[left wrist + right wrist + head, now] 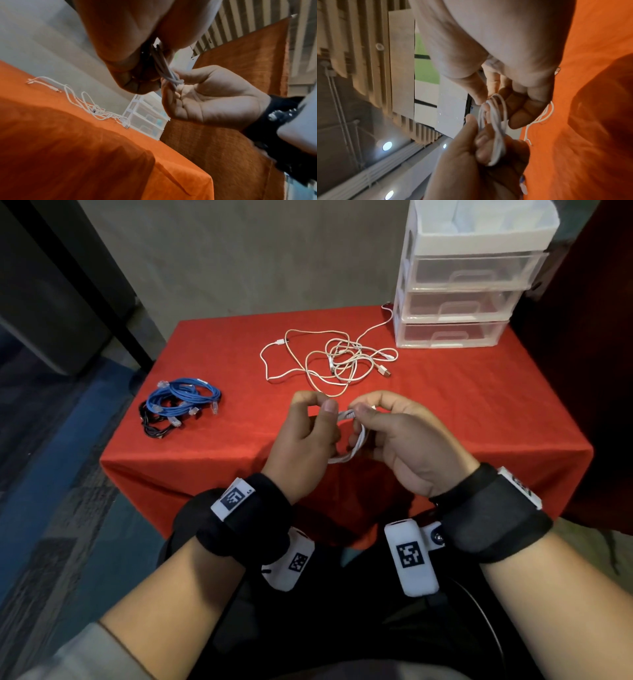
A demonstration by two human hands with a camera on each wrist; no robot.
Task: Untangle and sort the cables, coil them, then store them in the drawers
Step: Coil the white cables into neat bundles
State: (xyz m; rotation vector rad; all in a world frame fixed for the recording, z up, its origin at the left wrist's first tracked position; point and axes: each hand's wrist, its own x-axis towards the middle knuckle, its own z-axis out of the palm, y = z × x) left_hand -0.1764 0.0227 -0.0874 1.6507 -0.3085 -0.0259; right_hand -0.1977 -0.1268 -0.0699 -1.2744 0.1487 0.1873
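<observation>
Both hands are closed on the same small white cable coil [349,436], up over the near edge of the tabletop [462,412]. Left hand [305,440] pinches the wrapped end; right hand [404,440] has fingers curled round the loops, probably so they don't spring apart. Loose white tangle [329,357] sits behind, blue coils [185,397] left, drawers [455,306] far right.

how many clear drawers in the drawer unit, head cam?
3, stacked in the white drawer unit at the table's far right: top drawer, middle drawer, bottom drawer. All look closed. An open white tray sits above them.
</observation>
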